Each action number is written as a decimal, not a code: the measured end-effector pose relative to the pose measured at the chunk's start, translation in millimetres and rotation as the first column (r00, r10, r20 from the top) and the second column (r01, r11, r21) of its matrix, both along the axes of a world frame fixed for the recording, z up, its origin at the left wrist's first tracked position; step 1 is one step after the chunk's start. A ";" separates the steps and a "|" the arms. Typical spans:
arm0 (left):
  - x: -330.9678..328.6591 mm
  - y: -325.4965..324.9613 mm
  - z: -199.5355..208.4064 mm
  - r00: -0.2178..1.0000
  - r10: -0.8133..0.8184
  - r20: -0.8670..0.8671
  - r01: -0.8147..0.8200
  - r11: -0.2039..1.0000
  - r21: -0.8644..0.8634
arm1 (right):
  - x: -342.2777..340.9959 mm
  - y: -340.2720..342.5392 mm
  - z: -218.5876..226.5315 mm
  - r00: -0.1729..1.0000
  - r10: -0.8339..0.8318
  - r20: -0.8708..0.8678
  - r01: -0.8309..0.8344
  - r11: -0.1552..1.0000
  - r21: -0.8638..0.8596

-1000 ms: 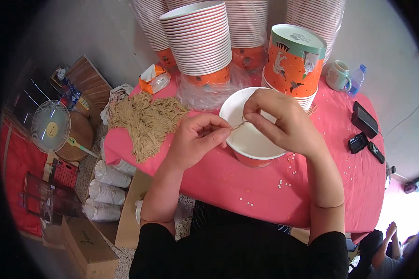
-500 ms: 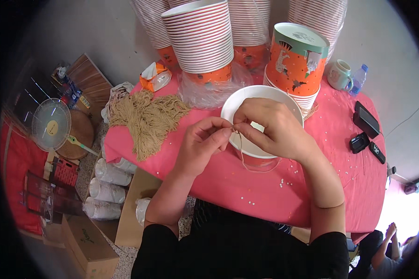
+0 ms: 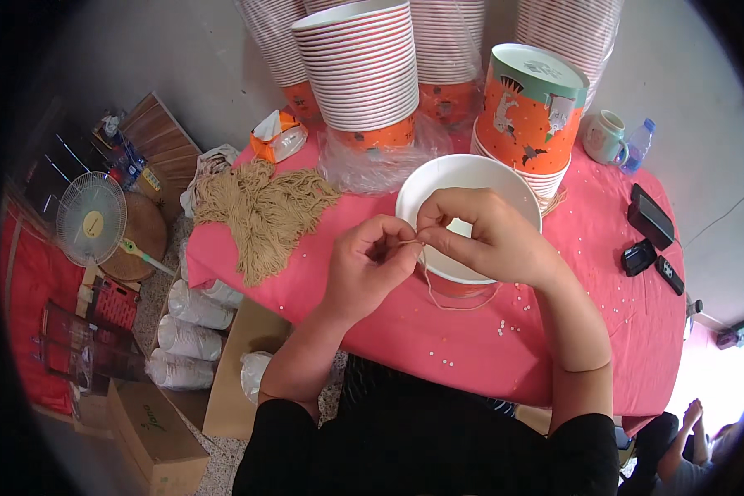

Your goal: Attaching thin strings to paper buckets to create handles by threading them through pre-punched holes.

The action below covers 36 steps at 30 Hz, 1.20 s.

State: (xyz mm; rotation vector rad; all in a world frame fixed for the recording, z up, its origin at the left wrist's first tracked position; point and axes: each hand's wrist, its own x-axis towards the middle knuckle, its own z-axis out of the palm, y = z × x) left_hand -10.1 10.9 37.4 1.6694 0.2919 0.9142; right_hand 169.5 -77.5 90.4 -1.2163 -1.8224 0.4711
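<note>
Tan cord (image 3: 428,285) runs between both hands, pinched by left hand (image 3: 370,263) and right hand (image 3: 481,236) (just over the bowl (image 3: 438,178)).

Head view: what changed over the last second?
Both hands have come together over the white tub: the left hand shifted right to meet the right hand, and both now pinch a thin tan string that loops down over the tub's near side. The tub sits slightly nearer the person. The cord pile, cup stacks and phone stayed put.
</note>
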 end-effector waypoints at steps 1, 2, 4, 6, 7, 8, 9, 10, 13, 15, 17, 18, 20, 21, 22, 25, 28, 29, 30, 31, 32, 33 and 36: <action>1.8 -2.5 1.5 0.999 0.049 0.005 -0.049 0.995 0.081 | -0.2 -0.5 0.7 1.000 -0.001 0.000 0.001 1.000 0.001; 2.8 -4.1 2.4 0.995 0.097 0.014 -0.098 0.982 0.162 | -0.8 -1.2 1.1 1.000 -0.014 -0.003 0.014 1.000 -0.025; 3.5 -4.3 1.4 0.991 0.127 0.031 -0.130 0.963 0.235 | -1.3 -2.0 1.1 1.000 -0.028 -0.007 0.028 0.998 -0.049; 4.2 -4.3 1.2 0.987 0.154 0.049 -0.162 0.938 0.306 | -1.1 -2.1 0.4 0.999 -0.047 -0.007 0.046 0.995 -0.092; 3.8 -4.8 1.2 0.984 0.166 0.071 -0.181 0.920 0.349 | -1.9 -2.6 1.9 0.999 -0.047 -0.009 0.046 0.995 -0.093; 3.5 -5.0 1.0 0.980 0.177 0.092 -0.199 0.899 0.391 | -2.8 -3.4 4.9 0.999 -0.042 -0.012 0.040 0.989 -0.142; 3.4 -4.3 0.4 0.980 0.177 0.091 -0.198 0.899 0.391 | -3.2 -3.8 6.3 0.999 -0.037 -0.016 0.033 0.981 -0.191; 3.5 -2.9 0.1 0.976 0.177 0.126 -0.215 0.866 0.452 | -2.6 -3.4 4.4 0.999 -0.038 -0.017 0.034 0.981 -0.191; 4.6 -0.9 -0.8 0.966 0.167 0.197 -0.248 0.812 0.528 | -0.7 -2.1 -0.4 0.994 0.027 -0.106 -0.047 0.980 -0.191; 5.0 -1.4 -2.1 0.959 0.160 0.232 -0.264 0.796 0.545 | -0.6 -2.3 1.9 0.985 0.035 -0.171 -0.081 0.958 -0.274; 5.7 -2.0 -2.5 0.955 0.127 0.267 -0.257 0.803 0.537 | 2.9 -0.3 -0.2 0.972 0.065 -0.226 -0.130 0.950 -0.285; 5.3 -2.5 -4.0 0.955 0.128 0.267 -0.258 0.802 0.538 | 4.2 0.2 -1.1 0.955 0.093 -0.282 -0.178 0.939 -0.295; 3.2 -3.5 -7.5 0.960 0.136 0.246 -0.240 0.852 0.465 | 3.7 -0.6 1.4 0.957 0.070 -0.282 -0.162 0.934 -0.318; 3.9 -5.8 -7.1 0.960 0.135 0.245 -0.239 0.852 0.466 | 3.6 -1.2 2.7 0.959 0.046 -0.281 -0.146 0.928 -0.344; 3.8 -8.8 -6.6 0.969 0.112 0.219 -0.181 0.929 0.323 | 2.7 -0.8 2.1 0.957 0.050 -0.284 -0.151 0.927 -0.343; 0.5 -6.3 -8.6 0.983 0.054 0.177 -0.054 0.999 -0.001 | -0.8 -1.5 -0.5 0.987 -0.074 -0.139 0.028 0.951 -0.308; 0.2 0.9 -7.2 0.982 -0.019 0.186 0.061 0.972 -0.226 | -11.2 1.9 -2.1 0.979 -0.202 0.019 0.197 0.969 0.151; -0.4 3.3 -6.8 0.978 -0.062 0.197 0.125 0.937 -0.325 | -11.9 1.4 -2.0 0.979 -0.204 0.020 0.199 0.969 0.149; -0.4 4.2 -6.7 0.972 -0.104 0.211 0.186 0.889 -0.419 | -12.3 0.5 -1.8 0.985 -0.162 0.063 0.144 0.964 0.225; 0.5 3.4 -6.0 0.972 -0.104 0.213 0.187 0.889 -0.419 | -13.3 0.9 -1.6 0.987 -0.120 0.109 0.083 0.951 0.298; 2.1 1.4 -4.5 0.983 -0.055 0.177 0.132 0.877 -0.462 | -15.2 1.4 -1.7 0.987 -0.120 0.111 0.082 0.951 0.299; 2.9 0.7 -3.5 0.990 -0.006 0.138 0.076 0.861 -0.503 | -17.9 2.1 -2.0 0.985 -0.119 0.129 0.069 0.939 0.336; -0.9 5.9 -5.5 0.946 -0.179 0.269 0.305 0.772 -0.559 | -21.1 2.0 -3.6 0.980 -0.117 0.164 0.041 0.912 0.408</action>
